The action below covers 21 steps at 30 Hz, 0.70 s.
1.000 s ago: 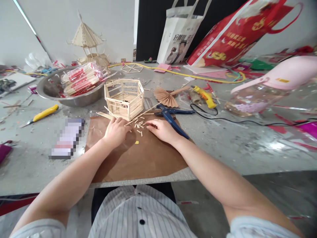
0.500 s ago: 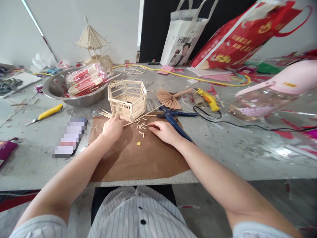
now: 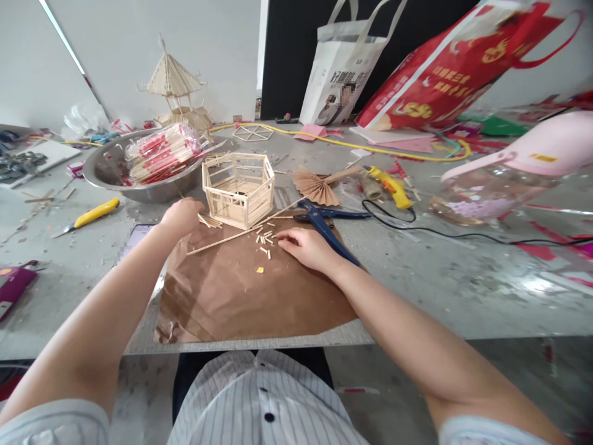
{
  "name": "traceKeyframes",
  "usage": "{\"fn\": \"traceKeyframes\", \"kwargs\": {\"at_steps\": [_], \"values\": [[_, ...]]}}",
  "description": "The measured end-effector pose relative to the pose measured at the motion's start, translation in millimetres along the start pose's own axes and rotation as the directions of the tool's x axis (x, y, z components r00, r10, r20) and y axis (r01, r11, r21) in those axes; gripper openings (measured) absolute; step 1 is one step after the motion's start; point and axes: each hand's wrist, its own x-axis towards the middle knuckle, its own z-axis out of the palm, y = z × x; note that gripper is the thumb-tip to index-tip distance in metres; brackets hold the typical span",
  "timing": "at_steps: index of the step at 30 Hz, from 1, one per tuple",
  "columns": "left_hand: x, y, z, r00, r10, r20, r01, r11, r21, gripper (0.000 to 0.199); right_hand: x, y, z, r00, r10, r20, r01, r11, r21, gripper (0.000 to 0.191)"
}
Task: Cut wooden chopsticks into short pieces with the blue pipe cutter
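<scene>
A person's left hand (image 3: 184,215) has swung outward across the counter (image 3: 440,278), leaving the near edge of a hexagonal wooden frame (image 3: 246,210) for a spot between it and a metal bowl (image 3: 152,193). The fingers are curled beside a small bundle of thin sticks (image 3: 210,220); the tips are partly hidden, and whether they grip anything cannot be told. A long stick (image 3: 222,238), its near end by that hand half a second earlier, now lies uncovered, slanting across a brown sheet (image 3: 259,303) in front of the frame. The sheet's near left corner has rumpled, and the forearm now covers part of a phone (image 3: 139,235). The right hand (image 3: 279,237) has barely moved, its fingers loosely bent just beside the scattered short pieces (image 3: 269,254); a hold on any is not discernible. The shift appears to put the uncut-looking sticks and the short pieces within reach at once, with the frame standing untouched behind them.
</scene>
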Motion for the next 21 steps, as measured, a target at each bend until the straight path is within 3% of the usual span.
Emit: {"fn": "traceKeyframes", "kwargs": {"at_steps": [2, 5, 9, 11, 16, 21], "values": [[9.7, -7.1, -9.4, 0.991, -0.049, -0.124, 0.051, 0.999, 0.015, 0.033, 0.7, 0.5, 0.6, 1.0, 0.017, 0.007, -0.017, 1.0, -0.008, 0.025], [27.0, -11.7, -30.2, 0.937, -0.147, -0.316, 0.137, 0.989, -0.054, 0.034, 1.6, -0.5, 0.0, 0.999, 0.039, 0.023, -0.039, 0.999, -0.015, 0.025], [54.4, -16.3, -56.4, 0.868, -0.341, -0.361, 0.277, 0.936, -0.217, 0.031, 2.4, -3.0, -2.9, 0.997, 0.057, 0.042, -0.057, 0.998, -0.004, 0.025], [67.9, -21.6, -63.6, 0.856, -0.361, -0.371, 0.295, 0.929, -0.225, 0.032, 2.5, -3.5, -4.3, 0.997, 0.053, 0.046, -0.054, 0.999, 0.003, 0.025], [96.3, -42.4, -62.4, 0.919, -0.287, -0.272, 0.258, 0.956, -0.138, 0.052, 3.0, -2.5, -6.5, 0.996, 0.057, 0.067, -0.059, 0.998, 0.028, 0.024], [113.5, -56.4, -53.9, 0.982, -0.014, -0.187, 0.009, 1.0, -0.027, 0.045, 4.2, -2.6, -7.6, 0.995, 0.064, 0.081, -0.068, 0.997, 0.038, 0.024]]}}
